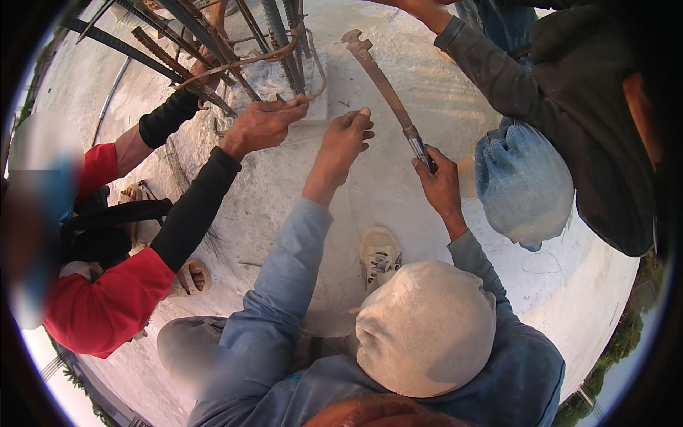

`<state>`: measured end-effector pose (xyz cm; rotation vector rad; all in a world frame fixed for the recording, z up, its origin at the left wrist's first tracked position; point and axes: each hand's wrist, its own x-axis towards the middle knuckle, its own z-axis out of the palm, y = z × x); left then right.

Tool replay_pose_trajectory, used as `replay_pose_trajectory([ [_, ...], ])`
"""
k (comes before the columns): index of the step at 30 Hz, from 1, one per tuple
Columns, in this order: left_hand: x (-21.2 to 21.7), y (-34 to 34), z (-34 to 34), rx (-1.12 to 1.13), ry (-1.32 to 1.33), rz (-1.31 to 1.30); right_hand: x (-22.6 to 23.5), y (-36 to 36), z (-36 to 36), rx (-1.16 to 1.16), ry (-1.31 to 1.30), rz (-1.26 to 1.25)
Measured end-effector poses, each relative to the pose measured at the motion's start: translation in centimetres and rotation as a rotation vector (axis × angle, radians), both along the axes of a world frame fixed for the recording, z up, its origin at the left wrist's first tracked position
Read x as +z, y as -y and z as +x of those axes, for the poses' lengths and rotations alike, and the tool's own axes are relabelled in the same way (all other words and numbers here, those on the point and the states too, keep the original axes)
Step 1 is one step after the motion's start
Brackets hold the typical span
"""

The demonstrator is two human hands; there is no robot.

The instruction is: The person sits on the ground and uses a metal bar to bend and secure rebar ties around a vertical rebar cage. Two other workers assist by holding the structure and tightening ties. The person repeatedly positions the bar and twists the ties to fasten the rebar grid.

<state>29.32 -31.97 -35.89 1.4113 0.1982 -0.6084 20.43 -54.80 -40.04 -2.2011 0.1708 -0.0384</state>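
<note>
My left hand (343, 151), at the end of a blue sleeve, is in the middle of the view with its fingers curled and thumb pressed close. What it may pinch is too small to make out. My right hand (440, 181) is closed around the dark grip of a long rusty steel tool (388, 92). Its slightly curved shaft points up and left, ending in a notched, T-shaped head. Left of my left hand, a co-worker's hand (265, 127) reaches to a bent rusty steel ring (245, 62) around several upright rebars (274, 35).
The red-sleeved co-worker (107, 306) crouches at left, another hand among the rebars. At right, a dark-sleeved person (569, 92) has a denim knee (523, 181) near my right hand. My beige knee (427, 327) and a sneaker (379, 252) are below, on a pale concrete surface (441, 107).
</note>
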Motion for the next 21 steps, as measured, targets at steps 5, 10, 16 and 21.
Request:
replay_pose_trajectory([
  [5,-2.4,2.7,1.2,0.065,-0.041,-0.092,0.1,-0.2,2.1,0.037,0.043,-0.051],
  [10,-2.4,4.4,2.2,0.109,-0.072,-0.265,0.8,-0.8,2.4,0.054,0.06,-0.045],
  [16,-2.6,4.9,2.5,0.157,-0.109,-0.322,1.3,-1.5,2.6,0.043,0.003,-0.102],
  [21,-3.0,5.0,2.0,0.151,-0.131,-0.296,0.7,-1.5,1.9,0.028,0.074,-0.066],
])
